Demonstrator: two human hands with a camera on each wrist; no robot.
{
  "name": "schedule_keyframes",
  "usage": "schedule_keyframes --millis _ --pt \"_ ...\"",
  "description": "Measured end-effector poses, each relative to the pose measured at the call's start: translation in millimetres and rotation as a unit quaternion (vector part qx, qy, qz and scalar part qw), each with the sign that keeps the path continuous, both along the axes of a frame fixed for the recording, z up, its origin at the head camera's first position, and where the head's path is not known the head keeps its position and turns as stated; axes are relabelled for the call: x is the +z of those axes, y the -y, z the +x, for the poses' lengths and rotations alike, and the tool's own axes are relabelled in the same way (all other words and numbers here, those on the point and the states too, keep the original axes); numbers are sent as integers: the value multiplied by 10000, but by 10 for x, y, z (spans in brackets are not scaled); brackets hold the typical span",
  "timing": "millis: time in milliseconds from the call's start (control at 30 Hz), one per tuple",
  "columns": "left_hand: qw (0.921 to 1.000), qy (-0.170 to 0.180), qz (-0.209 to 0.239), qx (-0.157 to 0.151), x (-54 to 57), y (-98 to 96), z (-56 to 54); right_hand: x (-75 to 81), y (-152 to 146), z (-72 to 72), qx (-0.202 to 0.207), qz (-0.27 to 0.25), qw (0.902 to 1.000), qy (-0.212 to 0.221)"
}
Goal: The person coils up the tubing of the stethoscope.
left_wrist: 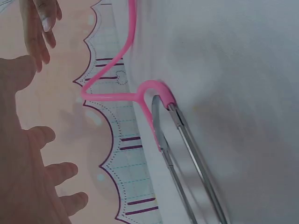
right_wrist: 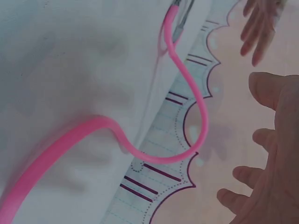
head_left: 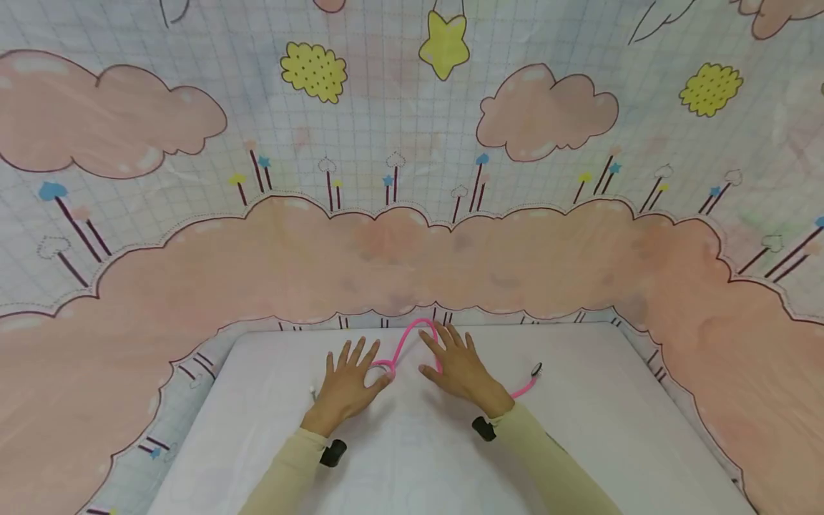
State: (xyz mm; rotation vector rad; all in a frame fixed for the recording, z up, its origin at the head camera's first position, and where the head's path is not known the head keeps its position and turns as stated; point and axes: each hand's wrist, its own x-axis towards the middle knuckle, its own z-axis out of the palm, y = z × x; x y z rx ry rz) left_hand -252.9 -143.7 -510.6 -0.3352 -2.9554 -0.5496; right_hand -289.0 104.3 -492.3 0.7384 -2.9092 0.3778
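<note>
A pink stethoscope [head_left: 402, 341] lies on the white table, its tube looping up past the far edge. In the left wrist view its metal ear tubes [left_wrist: 198, 170] run toward the lower right from the pink fork. My left hand [head_left: 347, 386] hangs over the ear tube end with fingers spread, holding nothing. Fingers also spread, my right hand [head_left: 462, 368] is above the tube and hides part of it. To its right the chest piece [head_left: 537, 370] shows at the tube's end. Both wrist views show the hands apart from the stethoscope.
The white table [head_left: 412, 458] has its far edge just beyond the hands. Behind and around it hangs a cloth [head_left: 412, 265] printed with peach clouds and stars. A black wrist device [head_left: 333, 453] sits at the left cuff, another [head_left: 483, 428] at the right.
</note>
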Motion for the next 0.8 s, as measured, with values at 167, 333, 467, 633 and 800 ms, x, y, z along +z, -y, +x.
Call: schedule_keyframes --millis 167,333,467,633,800 --pt "9999 62 81 -16 -29 56 -9 -8 72 -55 39 -171 9998 2" --pt "9998 169 65 1 -130 93 -27 -89 134 -113 53 -246 9997 -4" --pt "9997 181 170 10 -207 135 -57 -127 166 -166 147 -230 9994 -208" --pt "9994 249 232 21 -241 184 -73 -151 212 -234 254 -244 9984 -441" --pt "9988 359 332 81 -268 233 -77 -206 263 -295 378 -293 9964 -696"
